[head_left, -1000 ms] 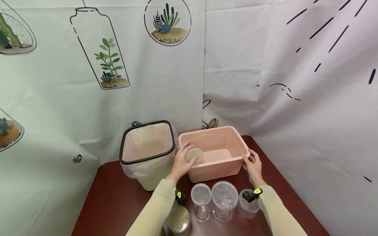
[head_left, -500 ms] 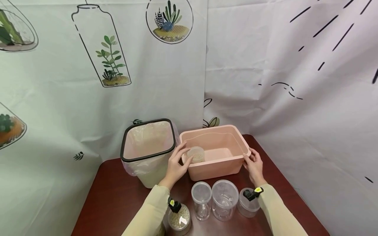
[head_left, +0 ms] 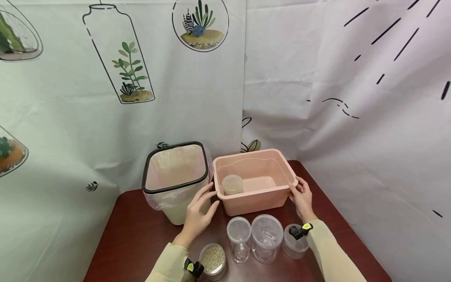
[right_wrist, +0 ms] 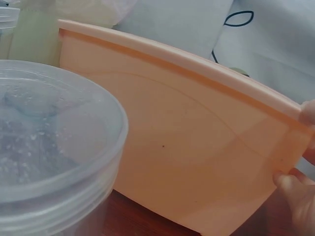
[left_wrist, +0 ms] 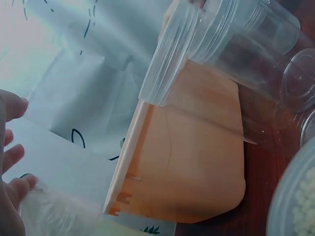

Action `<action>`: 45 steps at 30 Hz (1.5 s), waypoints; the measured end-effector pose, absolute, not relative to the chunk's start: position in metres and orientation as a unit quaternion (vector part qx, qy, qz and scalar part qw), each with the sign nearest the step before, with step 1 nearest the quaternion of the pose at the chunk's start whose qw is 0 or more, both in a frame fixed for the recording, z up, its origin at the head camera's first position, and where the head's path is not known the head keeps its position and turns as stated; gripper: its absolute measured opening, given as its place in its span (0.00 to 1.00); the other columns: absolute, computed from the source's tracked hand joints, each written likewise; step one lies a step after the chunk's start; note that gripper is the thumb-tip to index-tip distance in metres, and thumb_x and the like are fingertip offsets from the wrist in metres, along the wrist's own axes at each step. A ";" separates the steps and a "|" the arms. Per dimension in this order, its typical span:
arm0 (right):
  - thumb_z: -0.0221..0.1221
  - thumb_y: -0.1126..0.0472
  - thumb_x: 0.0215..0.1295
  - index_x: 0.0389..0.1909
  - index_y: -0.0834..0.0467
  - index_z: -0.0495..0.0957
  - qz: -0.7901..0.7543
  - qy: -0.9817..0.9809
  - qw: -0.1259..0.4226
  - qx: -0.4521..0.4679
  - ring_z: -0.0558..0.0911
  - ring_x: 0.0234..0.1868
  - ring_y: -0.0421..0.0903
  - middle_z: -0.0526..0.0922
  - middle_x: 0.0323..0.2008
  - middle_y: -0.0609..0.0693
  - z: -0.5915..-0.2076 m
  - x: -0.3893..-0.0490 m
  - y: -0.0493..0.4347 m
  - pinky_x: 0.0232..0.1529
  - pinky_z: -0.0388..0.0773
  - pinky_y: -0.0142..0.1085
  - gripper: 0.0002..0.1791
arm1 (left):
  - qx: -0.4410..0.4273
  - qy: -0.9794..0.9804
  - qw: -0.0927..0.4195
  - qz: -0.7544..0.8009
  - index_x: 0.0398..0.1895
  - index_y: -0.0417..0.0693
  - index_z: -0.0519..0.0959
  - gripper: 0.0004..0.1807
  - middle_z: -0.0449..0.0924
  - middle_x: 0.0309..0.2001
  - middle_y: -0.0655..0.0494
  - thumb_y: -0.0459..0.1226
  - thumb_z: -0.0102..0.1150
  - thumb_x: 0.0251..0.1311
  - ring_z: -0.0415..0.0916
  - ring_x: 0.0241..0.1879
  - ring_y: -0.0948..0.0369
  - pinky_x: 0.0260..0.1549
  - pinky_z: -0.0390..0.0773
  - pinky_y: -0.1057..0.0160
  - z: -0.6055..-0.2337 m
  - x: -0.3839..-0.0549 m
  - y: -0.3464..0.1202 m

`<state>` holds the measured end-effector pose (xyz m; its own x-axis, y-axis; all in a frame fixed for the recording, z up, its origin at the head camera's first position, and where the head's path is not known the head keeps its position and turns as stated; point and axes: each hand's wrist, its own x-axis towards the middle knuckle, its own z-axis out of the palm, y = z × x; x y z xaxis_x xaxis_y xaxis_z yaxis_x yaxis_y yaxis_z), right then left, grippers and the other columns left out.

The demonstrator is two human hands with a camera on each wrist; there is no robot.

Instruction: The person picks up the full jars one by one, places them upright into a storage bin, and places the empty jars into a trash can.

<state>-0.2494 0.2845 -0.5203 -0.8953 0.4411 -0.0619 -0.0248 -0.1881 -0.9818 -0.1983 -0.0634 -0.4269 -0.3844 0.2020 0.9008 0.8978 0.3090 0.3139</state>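
Note:
A pink plastic bin (head_left: pixel 257 201) stands at the back of the table, with a clear lidded jar (head_left: pixel 232 185) of pale contents in its left front corner. My right hand (head_left: pixel 302 199) grips the bin's right front corner, thumb in front and fingers at the rim. My left hand (head_left: pixel 196 217) is outside the bin's left front corner, fingers spread and holding nothing; its fingertips (left_wrist: pixel 24 184) also show at the left wrist view's edge. Before the left forearm stands a jar of pale round balls (head_left: pixel 213 259). The bin's front wall (right_wrist: pixel 167 128) shows in the right wrist view.
In front of the pink bin stand a narrow clear jar (head_left: pixel 239 239), a wider clear jar (head_left: pixel 266 239) and a short clear jar (head_left: pixel 295 244) under the right wrist. A bag-lined waste bin (head_left: pixel 176 189) with a black rim stands left. A printed curtain (head_left: pixel 282 78) hangs behind.
My left hand has let go of the jar in the pink bin and drawn back, down and left, out of the bin. My right hand keeps its hold on the bin's corner.

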 end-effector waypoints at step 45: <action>0.57 0.60 0.64 0.66 0.53 0.61 0.756 -0.611 0.167 -0.162 0.77 0.38 0.34 0.68 0.57 0.57 -0.519 -0.246 0.281 0.43 0.77 0.37 0.29 | -0.105 -0.794 0.441 -0.405 0.44 0.42 0.82 0.26 0.77 0.50 0.43 0.28 0.75 0.34 0.69 0.55 0.53 0.56 0.59 0.73 -0.557 -0.095 -0.166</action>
